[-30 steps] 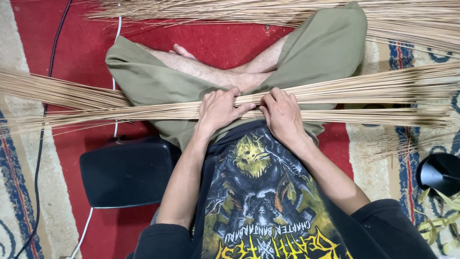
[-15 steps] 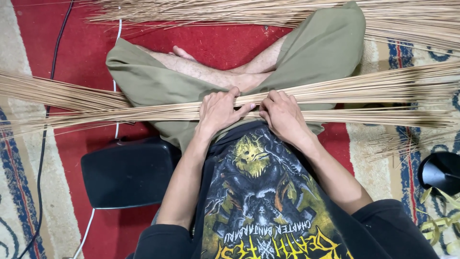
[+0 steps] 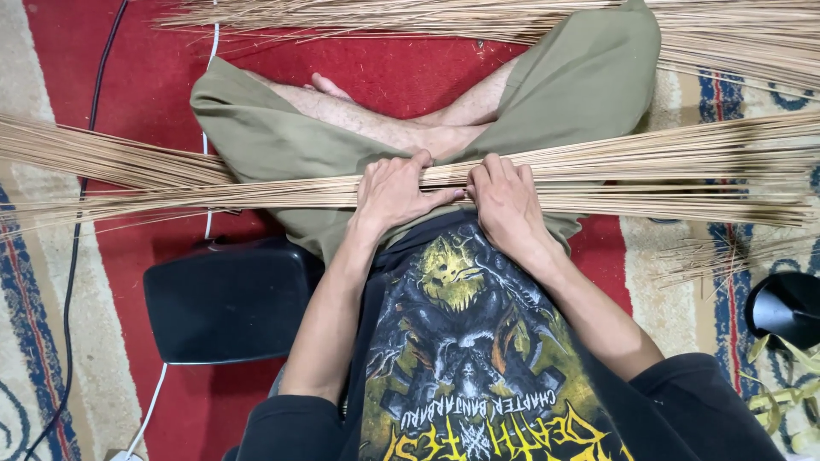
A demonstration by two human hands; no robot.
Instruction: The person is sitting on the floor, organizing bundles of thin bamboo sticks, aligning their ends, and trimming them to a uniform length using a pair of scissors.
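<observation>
1. Right now a long bundle of thin sticks [image 3: 649, 171] lies across the person's lap, over the folded legs in green shorts [image 3: 581, 77]. Its ends stick out far past both knees, over the red carpet [image 3: 128, 60] on one side and the pale rug edge on the other.
2. The sticks in the bundle look mostly lined up side by side, so the gathering seems well along. The far ends fan out loose, and nothing ties them that I can see, so evening them and binding them looks not yet done.
3. The left hand [image 3: 395, 189] rests on the middle of the bundle, palm down, fingers curled over the far side and thumb pointing toward the other hand. Its grip is closed on the sticks.
4. The right hand [image 3: 506, 198] sits just beside it, fingers hooked over the top, its grip also clamped on the sticks. Both forearms reach forward from the body.
5. Another pile of sticks [image 3: 478, 19] lies at the carpet's far edge. A black cushion [image 3: 226, 299] sits near the left hip.
</observation>
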